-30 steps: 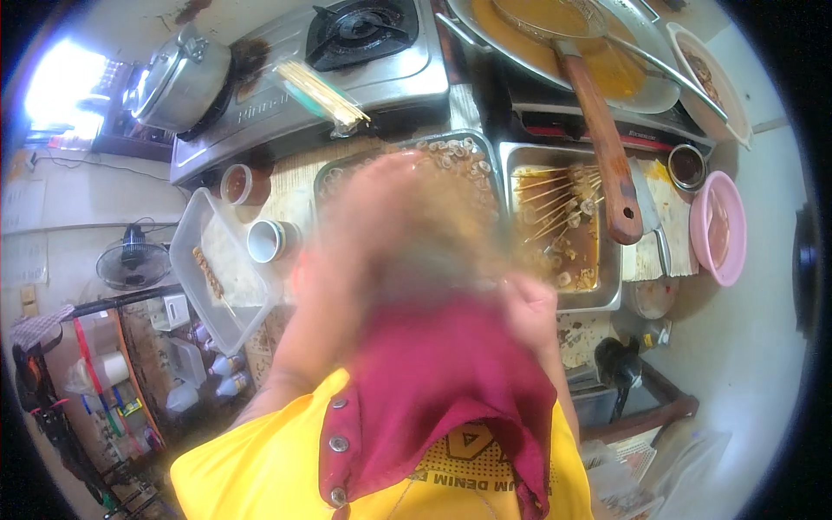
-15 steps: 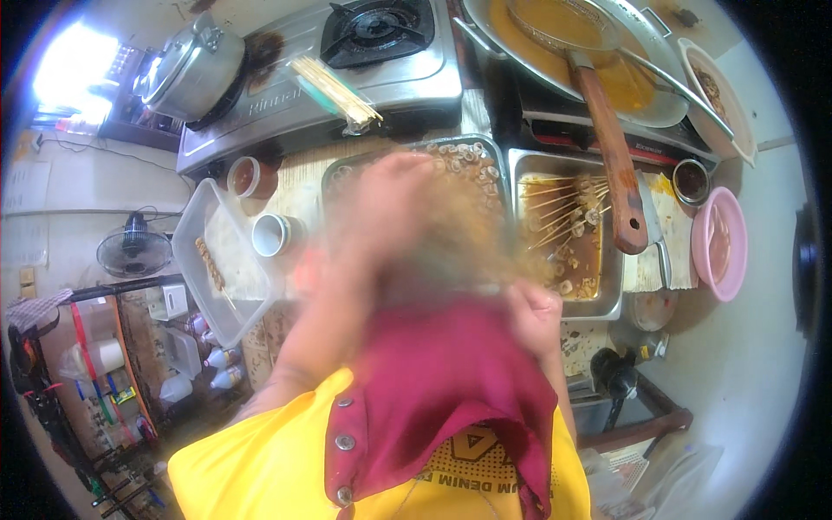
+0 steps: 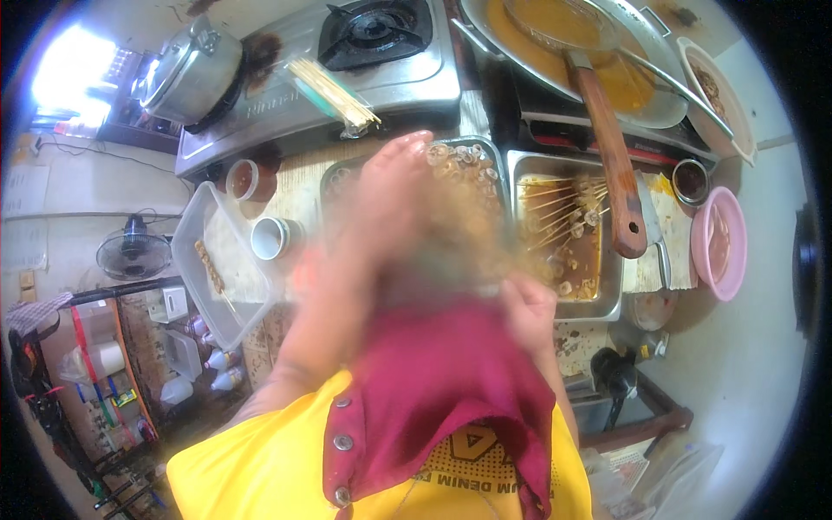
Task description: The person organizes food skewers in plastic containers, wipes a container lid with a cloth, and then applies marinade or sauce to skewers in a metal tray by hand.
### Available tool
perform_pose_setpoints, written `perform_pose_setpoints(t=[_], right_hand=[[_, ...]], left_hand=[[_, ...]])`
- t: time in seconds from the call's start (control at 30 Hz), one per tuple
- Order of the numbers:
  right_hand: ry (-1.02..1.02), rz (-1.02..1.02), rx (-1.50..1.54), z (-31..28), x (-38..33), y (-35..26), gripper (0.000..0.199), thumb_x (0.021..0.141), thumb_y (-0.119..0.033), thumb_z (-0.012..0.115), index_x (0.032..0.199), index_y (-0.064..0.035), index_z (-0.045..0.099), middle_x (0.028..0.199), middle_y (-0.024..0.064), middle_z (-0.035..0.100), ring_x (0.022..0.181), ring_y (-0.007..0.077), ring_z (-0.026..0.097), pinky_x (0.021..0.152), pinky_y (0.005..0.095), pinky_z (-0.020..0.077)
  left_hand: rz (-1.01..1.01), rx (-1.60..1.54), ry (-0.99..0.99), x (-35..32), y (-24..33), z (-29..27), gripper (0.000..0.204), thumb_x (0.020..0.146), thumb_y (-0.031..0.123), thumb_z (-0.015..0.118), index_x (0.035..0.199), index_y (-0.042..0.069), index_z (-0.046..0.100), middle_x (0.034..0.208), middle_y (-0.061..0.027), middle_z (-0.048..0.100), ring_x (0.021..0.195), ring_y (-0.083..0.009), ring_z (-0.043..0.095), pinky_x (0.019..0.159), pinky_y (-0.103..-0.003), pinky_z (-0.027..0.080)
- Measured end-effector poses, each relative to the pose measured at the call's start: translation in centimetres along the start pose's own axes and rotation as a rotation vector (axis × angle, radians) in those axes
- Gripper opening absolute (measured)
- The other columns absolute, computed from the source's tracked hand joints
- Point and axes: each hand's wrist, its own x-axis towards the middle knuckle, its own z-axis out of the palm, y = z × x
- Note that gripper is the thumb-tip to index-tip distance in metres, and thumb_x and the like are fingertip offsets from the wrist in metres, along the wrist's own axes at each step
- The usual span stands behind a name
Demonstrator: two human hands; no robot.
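My left hand (image 3: 390,186) is raised and badly blurred over a metal tray (image 3: 334,178) of small skewered pieces; whether it holds anything is unclear. My right hand (image 3: 527,310) sits lower, fingers curled on the top edge of a dark red cloth (image 3: 442,390) that hangs over my yellow shirt (image 3: 260,472). Right of the hands, a second metal tray (image 3: 607,299) holds several skewers in brown sauce. A soft blur hides the space between my hands.
A gas stove (image 3: 381,78) at the back carries a bundle of bamboo skewers (image 3: 334,91) and a steel pot (image 3: 186,74). A wooden-handled ladle (image 3: 611,165) rests in a wok (image 3: 667,100). A pink bowl (image 3: 719,247), clear container (image 3: 186,260), white cup (image 3: 270,238) and floor fan (image 3: 130,254) surround them.
My left hand has drifted slightly farther up over the tray. My right hand stays on the red cloth. The view has shifted a little.
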Motion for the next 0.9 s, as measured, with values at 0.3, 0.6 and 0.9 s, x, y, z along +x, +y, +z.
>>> perform_pose_setpoints(t=[0.3,0.6,0.9], right_hand=[[0.038,-0.058,-0.023,0.0,-0.2,0.2,0.014,0.093,-0.007,0.062,0.096,0.006,0.067,0.073,-0.0003,0.06,0.069,0.0057,0.053,0.063,0.0227,0.0433],[-0.099,0.018,0.155,0.8,0.7,-2.1,0.017,0.095,-0.012,0.061,0.102,0.0032,0.068,0.073,-0.0026,0.056,0.067,0.0045,0.048,0.06,0.021,0.04],[-0.117,0.068,-0.086,4.6,0.6,-0.1,0.019,0.093,-0.012,0.065,0.104,0.0028,0.069,0.079,-0.0007,0.055,0.076,0.0079,0.05,0.07,0.0229,0.0411]], left_hand=[[-0.054,0.071,0.098,-0.1,-0.1,2.1,0.013,0.09,0.014,0.069,0.102,0.008,0.067,0.091,0.0025,0.069,0.078,-0.0069,0.063,0.067,-0.027,0.054],[-0.106,-0.071,-0.081,0.3,0.5,2.7,0.043,0.093,0.032,0.067,0.124,0.004,0.058,0.113,-0.0044,0.065,0.096,-0.0114,0.062,0.082,-0.031,0.052],[-0.131,-0.269,-0.044,-0.6,-3.4,2.9,0.018,0.094,0.015,0.063,0.107,0.003,0.059,0.103,-0.0081,0.066,0.089,-0.0168,0.065,0.076,-0.03,0.056]])
